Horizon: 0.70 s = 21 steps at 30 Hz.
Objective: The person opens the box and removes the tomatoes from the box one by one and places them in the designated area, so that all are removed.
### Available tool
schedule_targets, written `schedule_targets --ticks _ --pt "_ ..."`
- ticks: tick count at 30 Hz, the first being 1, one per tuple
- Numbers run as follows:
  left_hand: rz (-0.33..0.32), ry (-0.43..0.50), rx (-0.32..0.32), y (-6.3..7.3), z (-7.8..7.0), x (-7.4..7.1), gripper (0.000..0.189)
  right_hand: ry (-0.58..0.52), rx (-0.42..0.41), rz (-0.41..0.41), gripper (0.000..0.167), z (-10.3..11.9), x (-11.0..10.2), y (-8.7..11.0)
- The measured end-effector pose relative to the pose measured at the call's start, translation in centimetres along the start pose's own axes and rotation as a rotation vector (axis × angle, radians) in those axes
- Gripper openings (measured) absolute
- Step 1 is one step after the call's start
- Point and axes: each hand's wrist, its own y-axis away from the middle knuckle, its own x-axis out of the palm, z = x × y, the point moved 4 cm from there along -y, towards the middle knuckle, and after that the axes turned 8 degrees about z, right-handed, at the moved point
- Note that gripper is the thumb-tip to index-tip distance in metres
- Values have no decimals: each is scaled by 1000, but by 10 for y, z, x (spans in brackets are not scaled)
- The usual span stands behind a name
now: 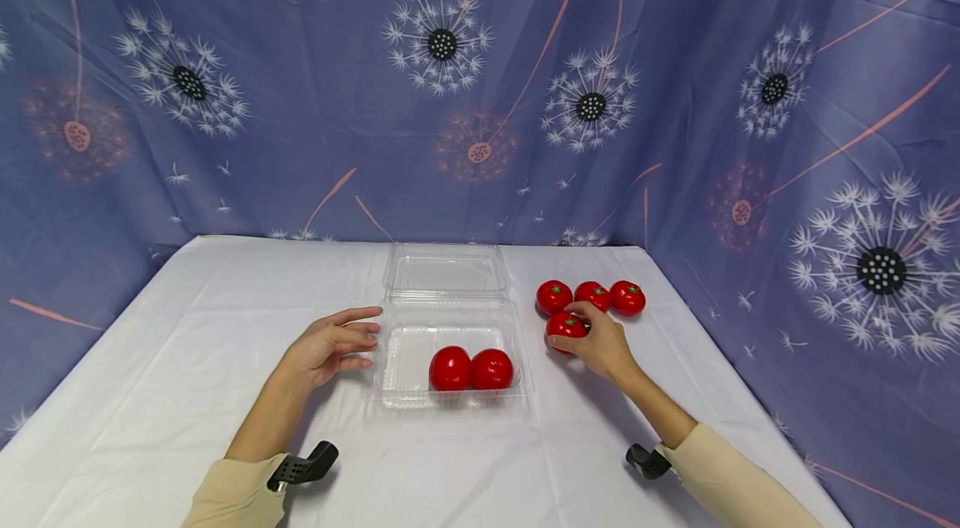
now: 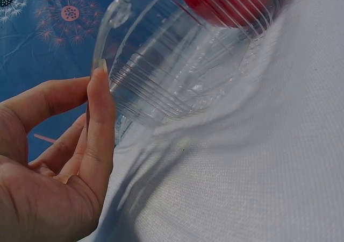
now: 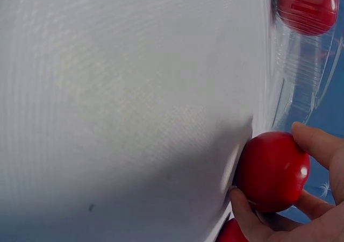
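With thumb and fingers spread around its sides, my right hand (image 1: 602,341) grips a red tomato (image 1: 566,330) at the table's right. In the right wrist view the held tomato (image 3: 273,172) sits close to the cloth. My left hand (image 1: 332,346) has its fingers loosely extended at the left rim of a clear plastic clamshell container (image 1: 405,357). The left wrist view shows these fingertips (image 2: 100,83) right at the container's edge. Two tomatoes, one on the left (image 1: 451,369) and one on the right (image 1: 492,370), lie side by side in the container's front right part.
Behind the held tomato stand three more tomatoes in a row: left (image 1: 553,296), middle (image 1: 592,296) and right (image 1: 627,298). The container's lid (image 1: 447,271) lies folded back, away from me. White cloth covers the table (image 1: 202,328); a blue dandelion-print curtain (image 1: 337,95) hangs behind it.
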Motion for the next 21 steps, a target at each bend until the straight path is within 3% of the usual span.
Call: schedule_targets --ticks 21 --pt "-3 0 -5 1 -1 0 60 -10 17 15 58 3 0 1"
